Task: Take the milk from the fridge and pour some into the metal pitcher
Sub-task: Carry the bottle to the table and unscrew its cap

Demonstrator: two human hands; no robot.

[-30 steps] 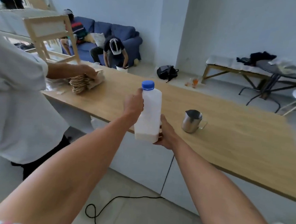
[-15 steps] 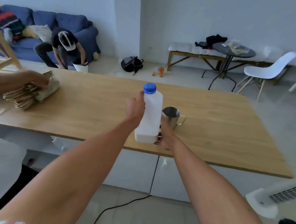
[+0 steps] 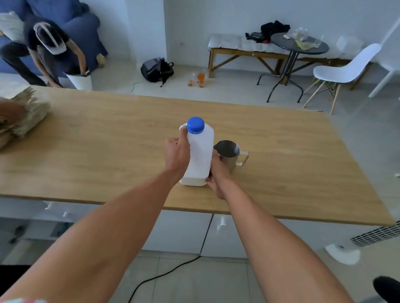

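Observation:
A white milk bottle (image 3: 200, 155) with a blue cap (image 3: 195, 125) is upright over the wooden counter (image 3: 298, 171), its base at or just above the surface. My left hand (image 3: 178, 151) grips its upper left side, thumb near the cap. My right hand (image 3: 217, 175) holds its lower right side and base. Just right of the bottle stands the metal pitcher (image 3: 229, 154), mouth open upward, handle pointing right. The cap is on the bottle.
A stack of brown paper items (image 3: 13, 119) lies at the counter's left end under another person's hand. Beyond the counter are a blue sofa with a seated person (image 3: 48, 48), a backpack (image 3: 157, 70), a bench, a round table (image 3: 299, 43) and a white chair (image 3: 344, 71). A cable (image 3: 153, 279) runs across the floor.
I have stepped up to the counter and the view swung left to centre on it. The bottle, held in both hands, has come down beside the pitcher.

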